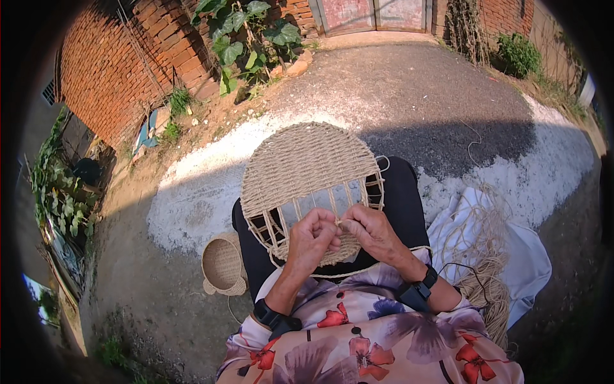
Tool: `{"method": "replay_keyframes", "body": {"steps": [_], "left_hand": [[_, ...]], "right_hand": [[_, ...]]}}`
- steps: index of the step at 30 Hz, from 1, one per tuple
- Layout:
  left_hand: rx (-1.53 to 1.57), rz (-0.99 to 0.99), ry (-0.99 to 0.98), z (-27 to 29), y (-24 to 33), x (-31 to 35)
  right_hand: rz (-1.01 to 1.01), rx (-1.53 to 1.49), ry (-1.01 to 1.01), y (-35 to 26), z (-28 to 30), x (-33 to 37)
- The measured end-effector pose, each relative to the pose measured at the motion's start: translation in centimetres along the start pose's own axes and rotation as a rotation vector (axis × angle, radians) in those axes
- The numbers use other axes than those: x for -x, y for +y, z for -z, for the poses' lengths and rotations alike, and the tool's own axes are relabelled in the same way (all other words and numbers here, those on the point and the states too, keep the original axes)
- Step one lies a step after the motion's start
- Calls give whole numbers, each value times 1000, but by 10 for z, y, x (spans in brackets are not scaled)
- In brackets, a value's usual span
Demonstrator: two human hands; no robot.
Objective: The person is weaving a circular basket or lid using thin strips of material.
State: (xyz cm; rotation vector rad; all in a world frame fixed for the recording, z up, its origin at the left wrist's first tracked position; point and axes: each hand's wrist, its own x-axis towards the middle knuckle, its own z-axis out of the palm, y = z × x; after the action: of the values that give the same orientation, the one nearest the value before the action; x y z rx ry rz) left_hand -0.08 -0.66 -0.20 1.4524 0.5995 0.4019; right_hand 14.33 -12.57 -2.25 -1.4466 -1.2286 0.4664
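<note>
A rounded panel of woven beige cord (307,163) rests across my lap, its far part closely woven. Its near part has open gaps crossed by bare cords, with a smaller woven patch at the near edge. Over these gaps my left hand (312,240) is closed, thumb and fingers pinched on a cord. Right beside it, my right hand (374,235) pinches at the same spot, almost touching the left. The fingertips hide most of the cord between them. A loose cord trails from the panel's near edge toward the right.
A small round woven basket (222,264) stands on the ground left of my legs. To the right, a tangled heap of cord (483,269) lies on white cloth (527,259). Ahead are leafy plants (233,35), a brick wall (121,70) and a faded red door (348,14).
</note>
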Motion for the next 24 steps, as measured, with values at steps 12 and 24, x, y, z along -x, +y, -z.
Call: {"method": "replay_keyframes", "body": {"steps": [12,24], "left_hand": [[-172,-50,-11,-1,5,2],[-132,2,2,-3,6,2]], "right_hand": [[-79,30,-7,-11,3,0],[31,30,18,-6,2,2]]}}
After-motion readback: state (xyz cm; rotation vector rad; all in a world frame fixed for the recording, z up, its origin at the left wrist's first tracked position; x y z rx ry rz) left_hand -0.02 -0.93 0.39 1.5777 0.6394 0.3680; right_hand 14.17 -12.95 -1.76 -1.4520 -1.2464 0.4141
